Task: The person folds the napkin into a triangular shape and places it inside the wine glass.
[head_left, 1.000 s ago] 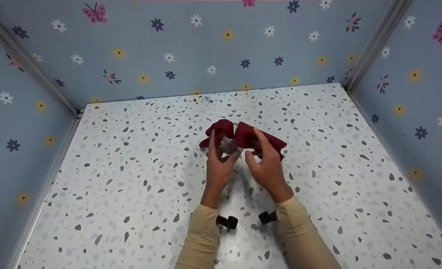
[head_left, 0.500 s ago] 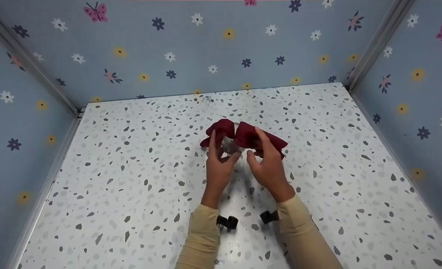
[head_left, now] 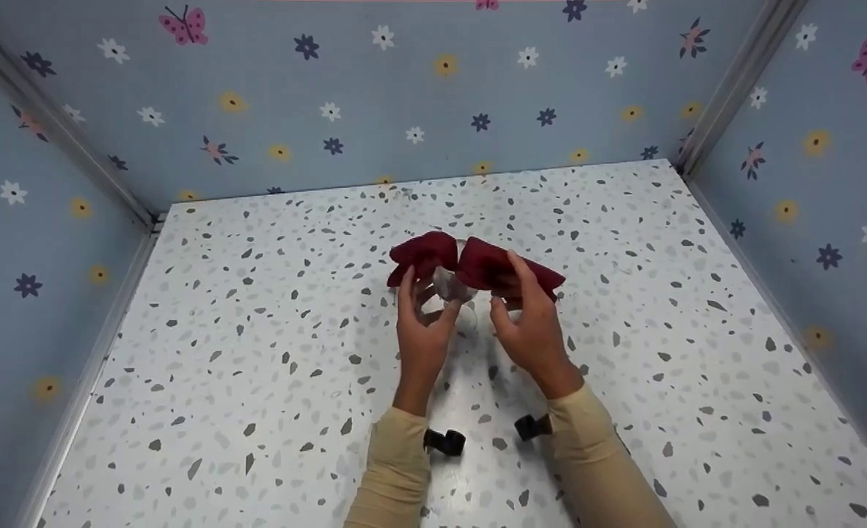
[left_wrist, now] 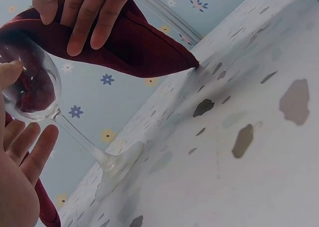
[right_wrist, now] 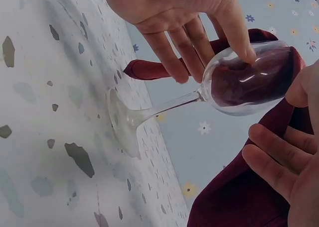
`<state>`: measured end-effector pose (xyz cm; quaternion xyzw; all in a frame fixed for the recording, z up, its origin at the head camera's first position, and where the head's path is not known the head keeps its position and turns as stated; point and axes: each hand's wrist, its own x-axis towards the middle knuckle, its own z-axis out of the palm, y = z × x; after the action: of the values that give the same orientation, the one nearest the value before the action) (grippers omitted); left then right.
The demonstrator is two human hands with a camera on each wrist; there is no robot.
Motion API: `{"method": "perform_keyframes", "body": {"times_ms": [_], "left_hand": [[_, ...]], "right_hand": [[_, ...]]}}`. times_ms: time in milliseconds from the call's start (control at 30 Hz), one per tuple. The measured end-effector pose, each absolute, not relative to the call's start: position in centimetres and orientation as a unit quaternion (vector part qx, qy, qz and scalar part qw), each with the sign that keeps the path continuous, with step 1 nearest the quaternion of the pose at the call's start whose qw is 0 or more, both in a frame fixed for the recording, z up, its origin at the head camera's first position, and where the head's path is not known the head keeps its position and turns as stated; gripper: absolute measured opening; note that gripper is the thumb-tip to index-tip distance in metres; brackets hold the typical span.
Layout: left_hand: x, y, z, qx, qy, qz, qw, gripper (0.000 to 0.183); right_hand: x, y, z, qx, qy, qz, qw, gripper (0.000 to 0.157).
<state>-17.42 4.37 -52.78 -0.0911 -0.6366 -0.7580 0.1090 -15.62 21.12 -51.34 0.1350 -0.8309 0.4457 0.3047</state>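
Observation:
A clear wine glass (right_wrist: pixel 249 82) stands upright on the table, with a dark red cloth napkin (head_left: pixel 496 262) tucked into its bowl and spread out as a wing on either side. On the left, my left hand (head_left: pixel 420 345) rests its thumb on the bowl, its fingers by the left wing. At the other side, my right hand (head_left: pixel 532 334) touches the right wing with its fingers; its index finger lies over the cloth in the head view. The right thumb is near the bowl; the wrist views do not settle whether it touches. Cloth hides some fingertips.
The white speckled table (head_left: pixel 257 352) runs back to blue flowered panels (head_left: pixel 375 88) at the rear and both sides. A dark wrist-camera mount (head_left: pixel 446 442) juts inward from the left sleeve, another dark mount (head_left: pixel 532 427) from the right.
The left hand has shifted slightly left and down, its fingers spread wider from the thumb. The left napkin wing has opened further outward. The right hand has moved slightly to the right.

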Motion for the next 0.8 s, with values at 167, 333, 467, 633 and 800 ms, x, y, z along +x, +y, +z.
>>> {"method": "perform_keyframes", "body": {"times_ms": [167,333,467,633,800], "left_hand": [[-17.4,4.3,-52.9,-0.092,-0.633,-0.757,0.133,0.068],[-17.4,4.3,-53.2,-0.099,-0.634,-0.751,0.155,0.056],[-17.4,4.2,-53.4,-0.093,-0.632,-0.753,0.157,0.051],[-17.2,4.0,-53.4,-0.081,-0.638,-0.752,0.146,0.041],[-17.0,3.9,-53.0,-0.076,-0.645,-0.745,0.151,0.028]], "right_hand": [[-15.4,21.3,-51.6,0.135,-0.820,0.462,0.309,0.068],[-15.3,21.6,-52.0,0.130,-0.817,0.469,0.310,0.067],[-15.1,21.8,-52.2,0.127,-0.819,0.463,0.313,0.067],[-14.8,21.9,-52.3,0.122,-0.811,0.472,0.324,0.063],[-14.6,22.0,-52.7,0.115,-0.793,0.484,0.352,0.056]]}}
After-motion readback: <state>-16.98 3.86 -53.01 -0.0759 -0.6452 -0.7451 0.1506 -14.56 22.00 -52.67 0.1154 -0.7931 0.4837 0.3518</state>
